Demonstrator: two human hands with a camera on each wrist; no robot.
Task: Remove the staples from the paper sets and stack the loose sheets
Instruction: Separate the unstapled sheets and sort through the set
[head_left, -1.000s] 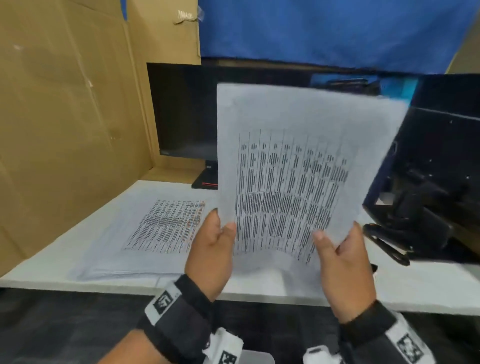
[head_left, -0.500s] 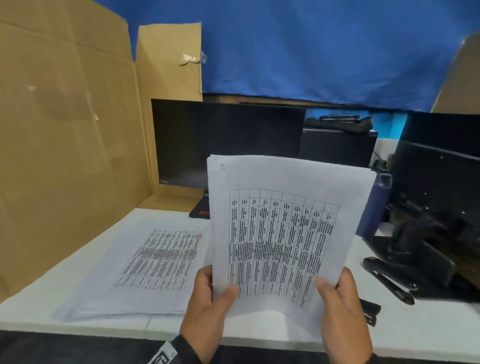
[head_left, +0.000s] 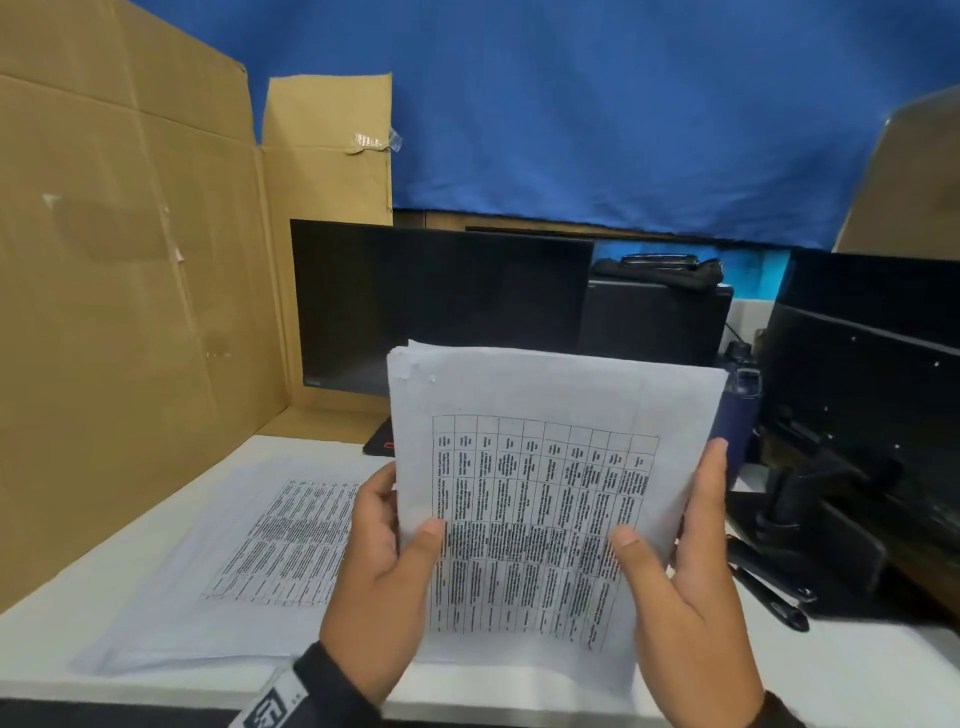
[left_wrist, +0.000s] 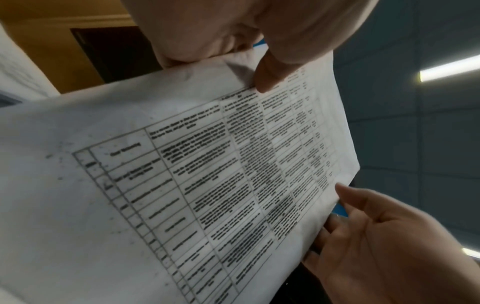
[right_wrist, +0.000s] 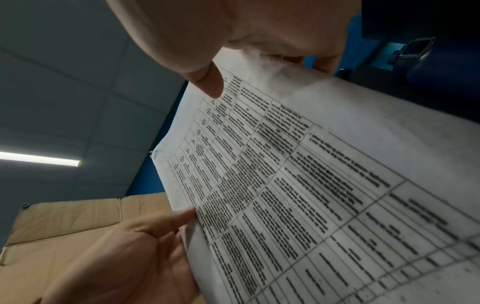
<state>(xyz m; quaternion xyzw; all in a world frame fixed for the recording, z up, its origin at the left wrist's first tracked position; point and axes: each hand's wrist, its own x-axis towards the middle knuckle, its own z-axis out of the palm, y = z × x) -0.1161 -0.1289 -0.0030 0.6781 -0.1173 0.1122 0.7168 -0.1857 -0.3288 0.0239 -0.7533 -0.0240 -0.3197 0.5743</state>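
I hold a set of white printed sheets upright over the table's front edge, its printed table facing me. My left hand grips its left edge, thumb on the front, fingers behind. My right hand grips the right edge the same way. The set's top left corner looks ragged and slightly fanned. The set fills the left wrist view, as does the paper in the right wrist view. A flat stack of printed sheets lies on the white table to the left.
Cardboard panels wall the left side. A dark monitor stands behind the papers. A black stand and equipment crowd the right, with a black tool lying beside them and a dark blue bottle behind the held set.
The held set has come down and closer to me, and the view has tilted up. Both hands have slid up its side edges.
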